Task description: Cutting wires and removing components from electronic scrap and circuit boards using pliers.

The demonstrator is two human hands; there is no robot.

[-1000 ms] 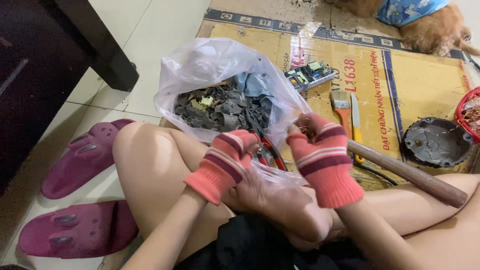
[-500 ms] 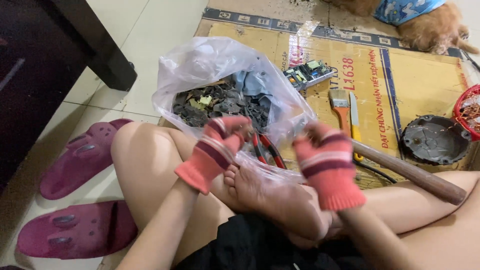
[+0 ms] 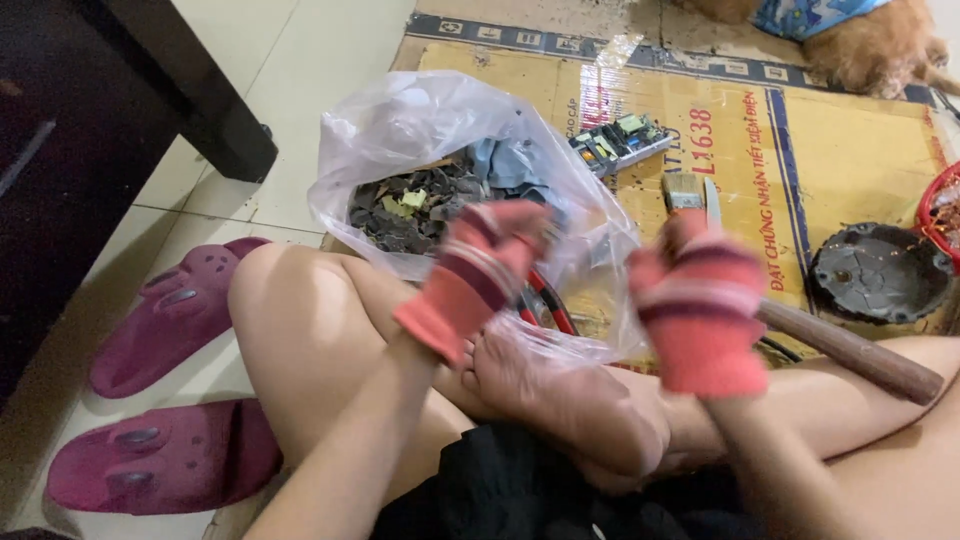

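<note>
A clear plastic bag (image 3: 400, 130) full of dark scrap pieces (image 3: 410, 210) lies on cardboard in front of my crossed legs. Both hands wear pink and red striped gloves. My left hand (image 3: 478, 275) is at the bag's near rim, fingers pinched into the plastic. My right hand (image 3: 700, 310) is blurred at the bag's right edge with fingers curled; whether it holds the film I cannot tell. Red-handled pliers (image 3: 545, 300) show through the bag beneath my left hand. My bare foot (image 3: 560, 390) rests just below both hands.
On the flattened cardboard (image 3: 850, 140) lie a green circuit board (image 3: 620, 140), a paintbrush (image 3: 685, 190), a wooden tool handle (image 3: 850, 350) and a dark round dish (image 3: 880, 270). A red basket (image 3: 940, 215) is at the right edge, a dog (image 3: 860, 45) behind. Purple slippers (image 3: 170, 315) and dark furniture (image 3: 90, 130) are at left.
My hands were close together at the bag's near edge; they have moved apart, the left rising toward the bag, the right swinging out to the right.
</note>
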